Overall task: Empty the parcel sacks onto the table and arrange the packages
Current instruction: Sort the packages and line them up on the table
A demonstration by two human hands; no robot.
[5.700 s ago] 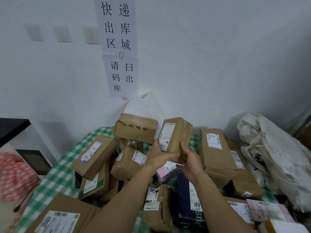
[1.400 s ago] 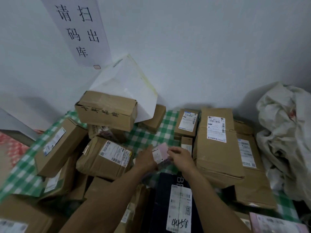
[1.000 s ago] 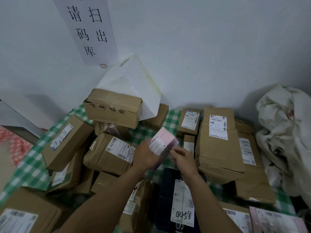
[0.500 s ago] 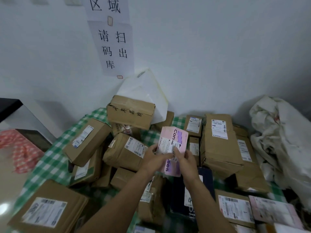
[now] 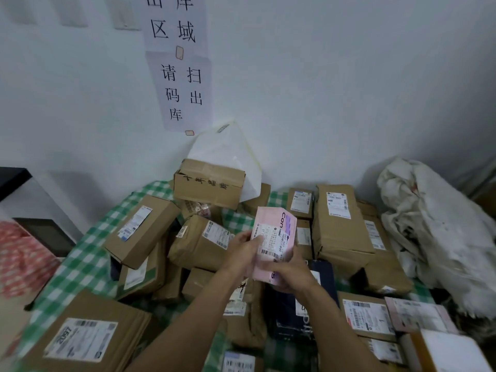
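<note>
I hold a flat pink package [image 5: 276, 232] with a white shipping label upright above the pile, label facing me. My left hand [image 5: 245, 249] grips its left edge and my right hand [image 5: 287, 272] grips its lower edge. Under my hands lies a dark navy parcel [image 5: 322, 277]. Brown cardboard boxes and paper-wrapped parcels cover the green checked table [image 5: 80, 264], among them a box with handwriting [image 5: 209, 183] stacked high at the back and a tall box [image 5: 338, 221] to the right. An empty white sack [image 5: 434, 232] lies crumpled at the right.
A white mailer bag [image 5: 228, 154] leans on the wall behind the stacked box. Paper signs [image 5: 182, 76] hang on the wall. A red checked cloth [image 5: 21, 259] and a dark shelf [image 5: 13, 175] are off the table's left edge. Another pink package [image 5: 418, 315] lies at right front.
Both hands took the pink package off the pile and lifted it upright, turning its label toward me. The brown box held earlier now stands at the back beside the tall box.
</note>
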